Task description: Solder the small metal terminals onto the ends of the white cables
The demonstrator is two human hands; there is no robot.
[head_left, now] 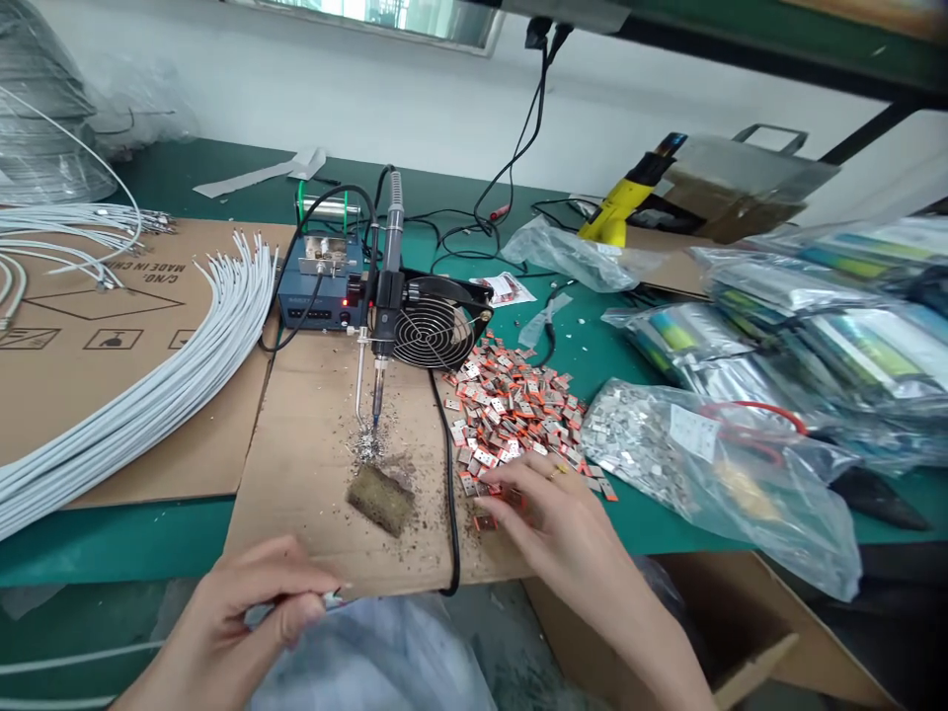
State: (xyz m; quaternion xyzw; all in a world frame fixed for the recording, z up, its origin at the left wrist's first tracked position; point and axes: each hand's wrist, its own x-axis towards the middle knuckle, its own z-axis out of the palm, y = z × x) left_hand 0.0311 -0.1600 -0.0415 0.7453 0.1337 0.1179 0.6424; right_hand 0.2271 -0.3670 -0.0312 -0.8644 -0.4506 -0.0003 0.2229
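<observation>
My left hand point(256, 612) pinches the end of a white cable point(331, 598) in front of the board's near edge, with its short wires poking past the fingertips. My right hand point(552, 509) is at the near side of a heap of small orange-and-metal connectors point(518, 400), thumb and forefinger apart. A few loose connectors lie by those fingertips. Beyond the hands, a soldering iron point(385, 286) is clamped tip-down above silvery solder bits point(366, 444). A brown sponge block point(381, 499) rests on the cardboard nearer to me.
A thick bundle of white cables point(185, 365) lies at left. Behind are a blue soldering station point(315, 286), a solder spool point(326, 204) and a fan point(434, 331). A black cord point(446, 474) crosses the cardboard. Bagged metal parts point(637, 439) and a yellow heat gun point(622, 202) are at right.
</observation>
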